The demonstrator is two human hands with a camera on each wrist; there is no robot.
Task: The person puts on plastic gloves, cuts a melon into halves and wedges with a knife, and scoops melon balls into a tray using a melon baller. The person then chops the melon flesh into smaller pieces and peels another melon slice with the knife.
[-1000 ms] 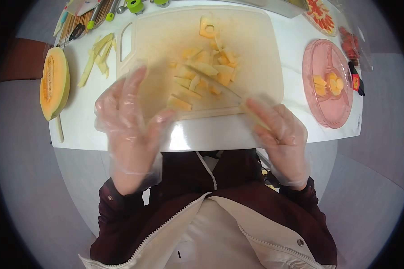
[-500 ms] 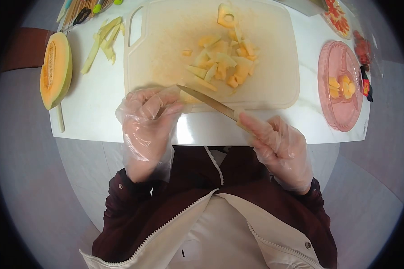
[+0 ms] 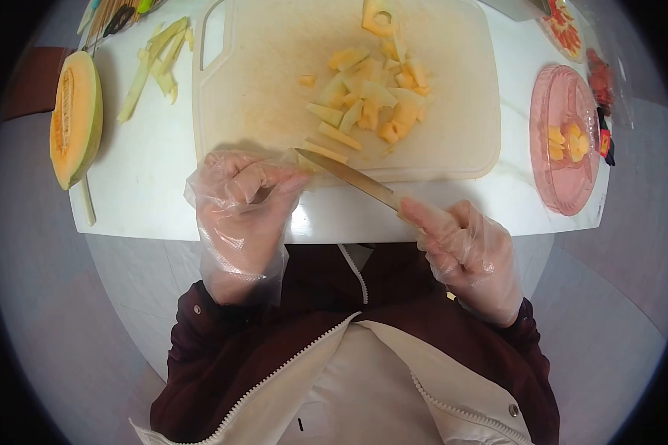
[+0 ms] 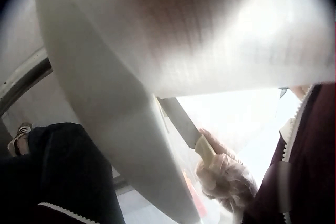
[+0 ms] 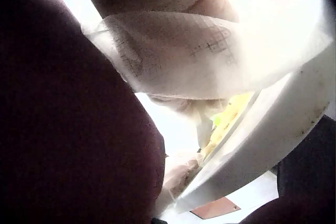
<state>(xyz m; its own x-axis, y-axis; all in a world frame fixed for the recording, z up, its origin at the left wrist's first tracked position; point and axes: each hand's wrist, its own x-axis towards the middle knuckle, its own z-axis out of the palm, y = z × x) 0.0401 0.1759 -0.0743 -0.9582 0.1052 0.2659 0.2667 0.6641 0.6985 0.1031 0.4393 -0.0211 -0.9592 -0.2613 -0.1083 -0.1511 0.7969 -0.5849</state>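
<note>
In the head view my gloved right hand (image 3: 471, 256) grips a knife (image 3: 352, 178) by its pale handle, index finger along the top. Its blade points left, the tip beside my left fingertips at the board's front edge. My gloved left hand (image 3: 241, 211) has curled fingers and pinches a melon piece (image 3: 309, 166), mostly hidden by the glove and blade. A cut melon strip (image 3: 326, 153) lies just beyond the blade. Several peeled melon pieces (image 3: 378, 95) are heaped on the cutting board (image 3: 260, 89). The left wrist view shows the knife (image 4: 181, 121) past the glove.
A half melon (image 3: 78, 122) stands at the left, with peel strips (image 3: 156, 63) between it and the board. On the right is a pink plate (image 3: 564, 182) with some yellow pieces. Skewers (image 3: 107, 18) lie at the back left; a red-patterned plate (image 3: 562, 33) is at the back right.
My left hand has come down from raised, spread fingers to pinch a melon piece at the board's front edge. The knife has moved from over the heap to beside that hand.
</note>
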